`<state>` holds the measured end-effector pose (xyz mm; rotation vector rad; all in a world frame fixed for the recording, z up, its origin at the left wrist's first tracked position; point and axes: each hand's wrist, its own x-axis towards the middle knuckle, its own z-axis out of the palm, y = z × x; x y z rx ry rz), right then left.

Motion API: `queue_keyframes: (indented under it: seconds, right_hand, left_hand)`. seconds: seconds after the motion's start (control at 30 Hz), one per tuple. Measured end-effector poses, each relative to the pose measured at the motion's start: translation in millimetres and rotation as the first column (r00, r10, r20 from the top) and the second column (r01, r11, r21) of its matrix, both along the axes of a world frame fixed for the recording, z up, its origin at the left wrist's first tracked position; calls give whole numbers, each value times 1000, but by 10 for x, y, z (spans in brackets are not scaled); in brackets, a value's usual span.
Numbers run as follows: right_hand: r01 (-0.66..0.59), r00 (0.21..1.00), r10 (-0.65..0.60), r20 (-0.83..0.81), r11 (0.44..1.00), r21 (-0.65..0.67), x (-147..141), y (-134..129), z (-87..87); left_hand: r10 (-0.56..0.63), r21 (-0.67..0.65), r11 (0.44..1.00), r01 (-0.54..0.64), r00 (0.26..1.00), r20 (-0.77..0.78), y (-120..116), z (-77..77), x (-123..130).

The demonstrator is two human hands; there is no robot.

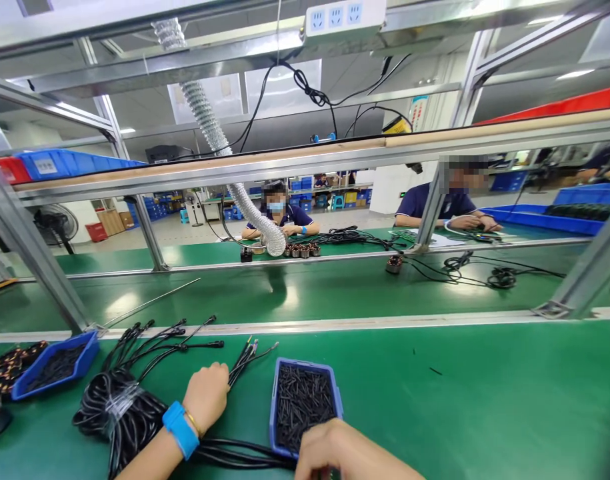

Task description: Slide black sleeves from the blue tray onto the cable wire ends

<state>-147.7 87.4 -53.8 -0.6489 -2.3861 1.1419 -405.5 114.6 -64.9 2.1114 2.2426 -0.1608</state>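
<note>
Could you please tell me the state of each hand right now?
Left hand: closed, holding black cables near their ends.
Right hand: curled by a blue tray; whether it holds anything cannot be told.

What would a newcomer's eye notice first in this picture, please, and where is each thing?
Probably the blue tray full of short black pieces, at the lower centre on the green table, with the right hand at its near edge. To its left, the left hand holds black cables beside a thick coiled bundle. Above, a silvery ribbed hose slants down, left of centre.
</note>
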Motion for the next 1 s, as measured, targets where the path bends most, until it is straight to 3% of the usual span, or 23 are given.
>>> queue_keyframes:
  seconds: [0.1, 0.17, 0.27, 0.33, 0.43, 0.47, 0.57, 0.63, 0.73, 0.83, 0.9, 1.0]
  right_hand:
    - [301, 952, -306, 18, 943, 141, 25, 65, 34]
    - [452, 880, -475, -2, 836, 312, 4, 156, -56]
    - [501, 824, -562, -73, 663, 556, -70, 293, -289]
    - [479, 816, -570, -99, 569, 669, -131, 359, -434]
    - [434, 795, -601, -82, 468, 769, -210, 426, -566]
    - [420, 788, -612, -70, 451, 787, -229, 444, -588]
    - [405, 769, -636, -58, 415, 814, -261, 487, -610]
    - [414, 755, -652, -67, 395, 820, -264, 498, -603]
    - [443, 733, -676, -79, 385, 809, -252, 483, -577]
    - [452, 755, -654, -42, 473, 756, -243, 460, -559]
    - [433, 773, -635, -7, 518, 738, -246, 455, -559]
    - [425, 769, -639, -12, 496, 757, -250, 454, -564]
  left_hand:
    - [29, 43, 999, -32, 997, 71, -3, 46, -52]
    - [49, 55, 997, -57, 988, 146, 1, 78, -68]
    - [31, 40, 998, -44, 955, 296, -2, 133, -31]
    - [-42, 32, 999, 29, 850, 525, -25, 199, 55]
    - [-153, 30, 973, 228, 546, 824, -88, 341, 264]
    - [-186, 35, 953, 301, 491, 851, -110, 387, 342]
    - [-317, 77, 884, 461, 470, 824, -147, 453, 541]
    - [-341, 120, 864, 490, 393, 854, -127, 406, 614]
    - [-172, 56, 886, 461, 214, 962, -40, 246, 633]
    - [24, -50, 919, 390, 71, 997, 35, 118, 607]
    - [99, -91, 944, 317, -9, 995, 51, 93, 589]
    - [145, -122, 954, 274, -67, 987, 57, 113, 553]
